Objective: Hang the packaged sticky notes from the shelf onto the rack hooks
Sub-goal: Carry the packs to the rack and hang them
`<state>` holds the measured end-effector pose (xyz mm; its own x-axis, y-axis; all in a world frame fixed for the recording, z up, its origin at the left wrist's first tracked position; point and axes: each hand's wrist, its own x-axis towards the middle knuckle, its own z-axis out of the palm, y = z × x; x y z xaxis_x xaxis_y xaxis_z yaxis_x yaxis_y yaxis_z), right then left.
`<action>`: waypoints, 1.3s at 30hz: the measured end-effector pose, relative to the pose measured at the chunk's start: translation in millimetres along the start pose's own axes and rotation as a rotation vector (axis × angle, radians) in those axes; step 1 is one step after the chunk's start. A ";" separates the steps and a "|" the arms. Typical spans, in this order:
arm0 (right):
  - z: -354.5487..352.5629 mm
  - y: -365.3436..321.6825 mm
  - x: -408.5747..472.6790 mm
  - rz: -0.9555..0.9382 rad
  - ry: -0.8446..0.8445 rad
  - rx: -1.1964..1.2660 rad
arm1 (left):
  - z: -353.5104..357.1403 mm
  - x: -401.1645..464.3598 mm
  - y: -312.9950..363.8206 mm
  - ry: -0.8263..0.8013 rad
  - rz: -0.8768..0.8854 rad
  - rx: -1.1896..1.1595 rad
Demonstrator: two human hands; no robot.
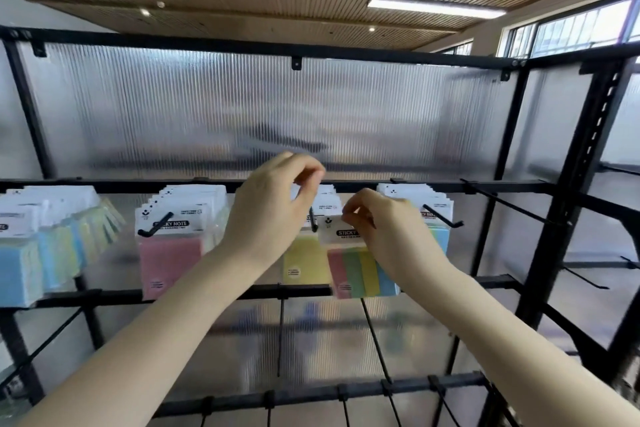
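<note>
My right hand (384,229) pinches the white header card of a multicolour sticky note pack (360,270), striped pink, green, yellow and blue. The pack hangs just right of a black hook tip (313,224). My left hand (273,204) is raised beside that hook, its fingers curled and pinching at the tops of the yellow packs (304,263) hanging on it. Whether the held pack's hole sits on the hook cannot be told.
Pink packs (169,253) hang on a hook at the left, blue ones (20,274) further left, light blue ones (438,222) at the right. Bare hooks (512,208) stick out at the right and on the lower bars (408,386). A ribbed translucent panel (242,107) backs the black rack.
</note>
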<state>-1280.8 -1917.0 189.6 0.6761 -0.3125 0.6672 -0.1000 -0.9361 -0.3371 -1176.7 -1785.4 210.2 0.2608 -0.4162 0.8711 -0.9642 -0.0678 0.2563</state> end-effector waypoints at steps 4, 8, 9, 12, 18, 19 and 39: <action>-40.3 -1.8 -18.6 -0.107 0.101 -0.023 | 6.7 3.5 51.0 -0.156 0.070 -0.071; -70.3 14.7 -33.7 -0.050 0.173 -0.001 | 36.7 0.5 73.4 -0.304 -0.108 -0.226; -74.6 21.2 -36.6 -0.009 0.181 0.022 | 44.7 -0.1 76.6 -0.322 -0.136 -0.236; -81.2 41.1 -43.1 0.062 0.186 0.097 | 68.7 -0.4 83.8 -0.374 -0.142 -0.212; -77.0 71.7 -49.4 0.043 0.222 0.018 | 106.3 -0.5 88.1 -0.363 -0.232 -0.283; -75.9 75.6 -48.5 0.029 0.228 0.002 | 110.0 -1.0 88.2 -0.349 -0.235 -0.283; -62.0 113.1 -19.5 0.149 0.059 0.236 | 143.3 5.8 53.2 -0.202 -0.266 -0.035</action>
<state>-1350.6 -2026.8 179.6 0.6224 -0.4592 0.6338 -0.0175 -0.8177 -0.5753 -1233.3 -1921.3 168.8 0.4849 -0.5595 0.6722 -0.8606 -0.1683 0.4807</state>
